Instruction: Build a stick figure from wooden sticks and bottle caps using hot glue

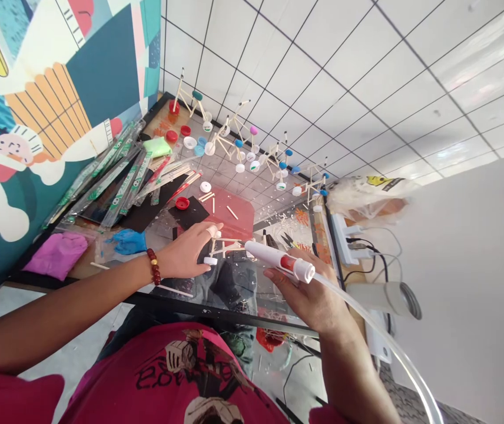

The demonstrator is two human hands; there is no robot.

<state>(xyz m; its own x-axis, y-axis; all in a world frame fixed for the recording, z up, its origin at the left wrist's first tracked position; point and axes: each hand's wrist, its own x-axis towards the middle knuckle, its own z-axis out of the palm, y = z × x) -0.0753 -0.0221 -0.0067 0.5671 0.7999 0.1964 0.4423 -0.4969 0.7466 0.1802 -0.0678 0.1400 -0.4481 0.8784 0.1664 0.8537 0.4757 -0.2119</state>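
My left hand [185, 252] holds a small frame of wooden sticks [225, 246] from its left side. A white bottle cap [210, 261] on the frame is by the thumb, and another lies under the index finger. In my right hand [316, 291] is a white hot glue pen [274, 259] with a red part on its side. Its front end points left and meets or covers the frame's right side; contact cannot be made out. A long clear glue stick [380, 324] trails from the pen's back end.
Several finished stick-and-cap models [234, 135] line the table's back edge. Wrapped chopsticks [119, 176] lie at left, beside pink clay [55, 254] and blue clay [128, 241]. Cut sticks lie on a red sheet [234, 206]. A power strip [349, 241] with cables is at right.
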